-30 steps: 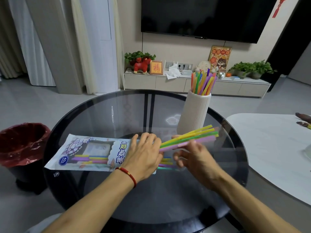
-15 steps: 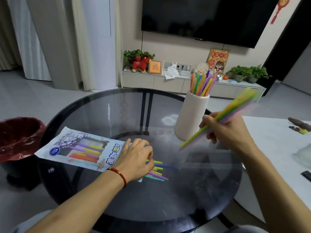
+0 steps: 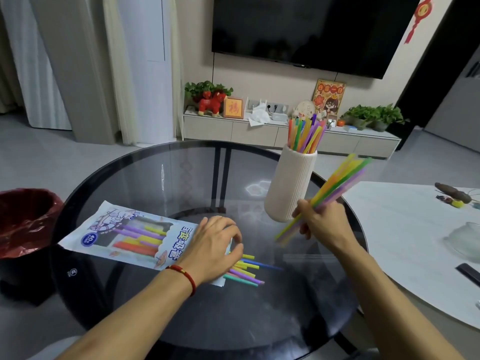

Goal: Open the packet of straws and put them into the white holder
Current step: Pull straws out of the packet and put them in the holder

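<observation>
Since half a second ago, our right hand [image 3: 320, 224] has dropped slightly, and the bundle of straws [image 3: 337, 189] it carries now sits lower beside the white holder [image 3: 291, 183]. Its fingers [image 3: 302, 206] are curled round the bundle's lower part, and the long axis slants up and away to the right, with the loose lower ends pointing back toward us. The holder's mouth lies up and to the left of these fingers, so the bundle must be stood up and swung left. Our left hand [image 3: 214, 249] presses loosely on the packet [image 3: 124, 236] at its open end, where roughly eight straws poke out [image 3: 246, 271]. We count one holder, one packet and one bundle held on the bench [image 3: 161, 178]; the holder's straws are too crowded to count.
</observation>
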Demonstrator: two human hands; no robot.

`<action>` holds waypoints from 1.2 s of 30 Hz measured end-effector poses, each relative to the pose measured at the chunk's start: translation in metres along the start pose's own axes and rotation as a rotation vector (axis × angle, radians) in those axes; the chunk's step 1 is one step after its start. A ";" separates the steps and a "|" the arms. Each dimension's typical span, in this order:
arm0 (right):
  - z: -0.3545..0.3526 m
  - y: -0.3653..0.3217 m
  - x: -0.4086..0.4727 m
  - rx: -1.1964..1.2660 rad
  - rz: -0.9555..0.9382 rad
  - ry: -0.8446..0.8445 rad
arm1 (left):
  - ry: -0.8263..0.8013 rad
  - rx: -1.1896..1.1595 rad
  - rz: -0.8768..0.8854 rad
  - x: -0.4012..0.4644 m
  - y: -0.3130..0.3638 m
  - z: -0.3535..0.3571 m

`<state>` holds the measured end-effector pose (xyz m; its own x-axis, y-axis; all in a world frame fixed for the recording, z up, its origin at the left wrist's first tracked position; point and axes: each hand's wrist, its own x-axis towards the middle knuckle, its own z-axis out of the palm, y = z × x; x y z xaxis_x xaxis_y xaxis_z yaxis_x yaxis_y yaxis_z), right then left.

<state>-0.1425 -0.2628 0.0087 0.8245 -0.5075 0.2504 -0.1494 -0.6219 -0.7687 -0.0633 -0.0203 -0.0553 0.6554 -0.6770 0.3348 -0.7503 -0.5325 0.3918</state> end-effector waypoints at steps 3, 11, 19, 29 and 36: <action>-0.017 -0.013 0.013 0.247 -0.061 0.232 | 0.182 0.031 -0.007 0.003 0.003 -0.002; -0.063 -0.077 0.075 0.422 -0.197 0.560 | 0.257 0.083 -0.082 0.004 -0.003 -0.005; -0.055 -0.108 0.105 -0.078 -0.124 0.385 | 0.229 0.108 -0.141 0.002 -0.004 -0.011; -0.049 -0.120 0.119 -0.249 -0.024 0.203 | 0.192 0.095 -0.128 0.000 -0.003 -0.012; -0.058 -0.126 0.118 -0.084 -0.115 0.359 | 0.196 0.048 -0.094 0.000 0.002 -0.008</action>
<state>-0.0581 -0.2786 0.1695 0.5969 -0.5986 0.5342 -0.1231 -0.7263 -0.6763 -0.0638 -0.0175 -0.0477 0.7238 -0.5139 0.4605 -0.6850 -0.6156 0.3896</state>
